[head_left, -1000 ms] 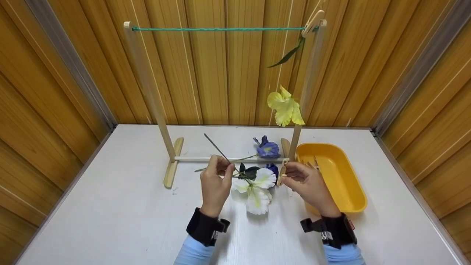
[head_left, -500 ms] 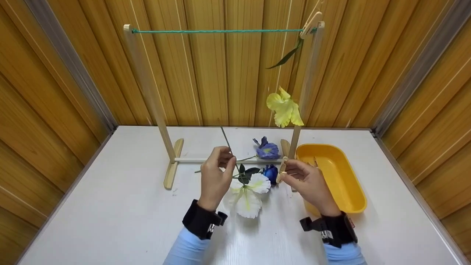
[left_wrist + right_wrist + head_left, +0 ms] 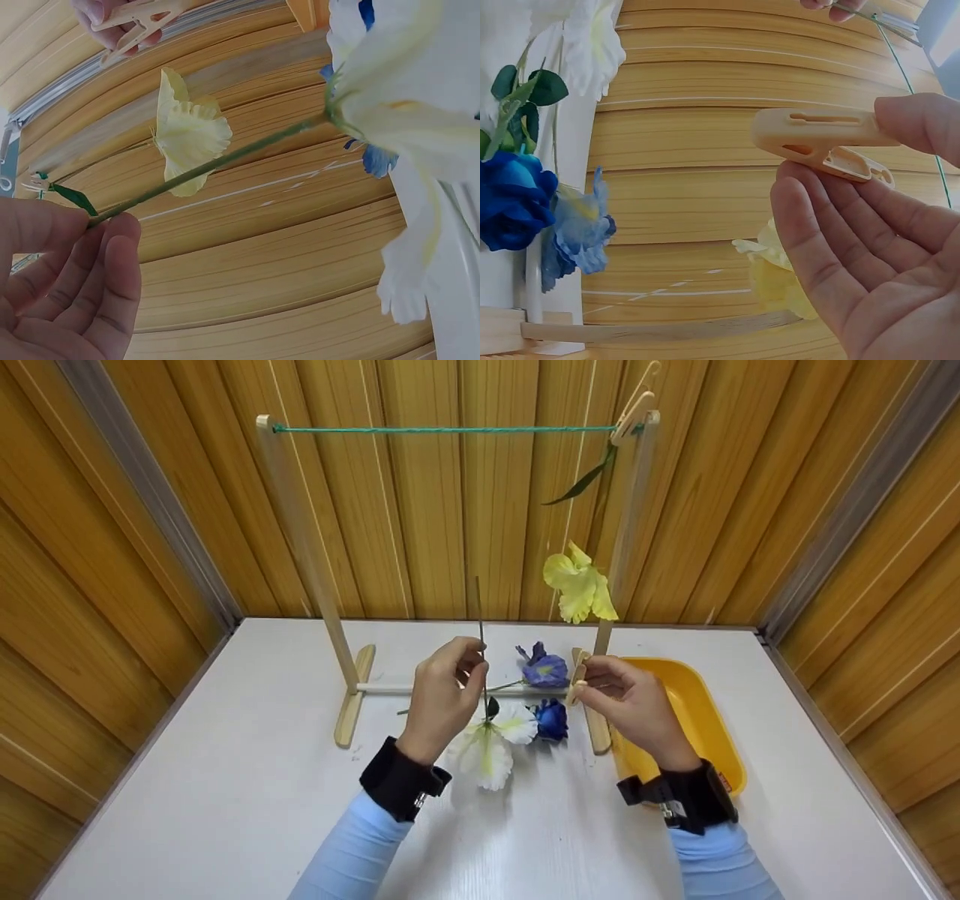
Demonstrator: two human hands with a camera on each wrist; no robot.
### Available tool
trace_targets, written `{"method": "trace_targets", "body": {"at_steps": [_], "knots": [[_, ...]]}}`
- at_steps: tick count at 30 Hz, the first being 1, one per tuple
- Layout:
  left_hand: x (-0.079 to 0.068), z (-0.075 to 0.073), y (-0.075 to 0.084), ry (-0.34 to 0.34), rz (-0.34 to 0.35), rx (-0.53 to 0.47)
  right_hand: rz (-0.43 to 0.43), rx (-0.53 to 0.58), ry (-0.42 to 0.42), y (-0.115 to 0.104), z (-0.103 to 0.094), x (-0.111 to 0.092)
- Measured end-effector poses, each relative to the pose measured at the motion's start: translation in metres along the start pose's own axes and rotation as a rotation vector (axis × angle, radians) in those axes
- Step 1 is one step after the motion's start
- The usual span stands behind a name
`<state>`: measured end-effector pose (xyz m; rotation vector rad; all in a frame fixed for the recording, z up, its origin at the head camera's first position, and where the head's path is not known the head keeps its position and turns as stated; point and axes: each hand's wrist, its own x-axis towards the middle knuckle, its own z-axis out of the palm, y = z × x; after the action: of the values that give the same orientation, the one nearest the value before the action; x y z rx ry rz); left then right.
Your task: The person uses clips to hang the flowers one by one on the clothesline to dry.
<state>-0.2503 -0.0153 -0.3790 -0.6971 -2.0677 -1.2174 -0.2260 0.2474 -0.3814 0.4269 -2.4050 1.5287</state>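
My left hand (image 3: 444, 690) pinches the green stem (image 3: 217, 163) of a white artificial flower (image 3: 484, 750) between thumb and fingers. The stem points up and the bloom hangs below the hand, over the table. In my right hand (image 3: 634, 701) is a beige clothespin (image 3: 817, 135), gripped between thumb and fingertips with its jaws pointing away. A yellow flower (image 3: 577, 585) hangs upside down from the green cord (image 3: 442, 430), held by another clothespin (image 3: 634, 416) at the cord's right end. A blue rose (image 3: 551, 720) and a purple-blue flower (image 3: 545, 669) lie on the table between my hands.
The wooden frame's left post (image 3: 307, 555) and right post (image 3: 626, 525) carry the cord. A white bar (image 3: 386, 688) joins their feet. At the right stands a yellow tray (image 3: 697, 712), partly behind my right hand. Wood-patterned panels enclose the white table (image 3: 187, 780).
My left hand has risen with the white flower, and its stem has swung from slanting to nearly upright. The right hand has lifted slightly with the clothespin.
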Motion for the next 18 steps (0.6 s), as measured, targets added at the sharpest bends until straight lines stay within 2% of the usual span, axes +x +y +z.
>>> {"method": "trace_targets", "body": {"at_steps": [8,18], "knots": [[0.023,0.002,0.002,-0.049,0.022,0.030,-0.022,0.005,-0.017,-0.006,-0.009,0.017],[0.053,0.003,0.009,-0.094,0.079,0.050,-0.094,0.003,0.009,-0.021,-0.019,0.037]]}}
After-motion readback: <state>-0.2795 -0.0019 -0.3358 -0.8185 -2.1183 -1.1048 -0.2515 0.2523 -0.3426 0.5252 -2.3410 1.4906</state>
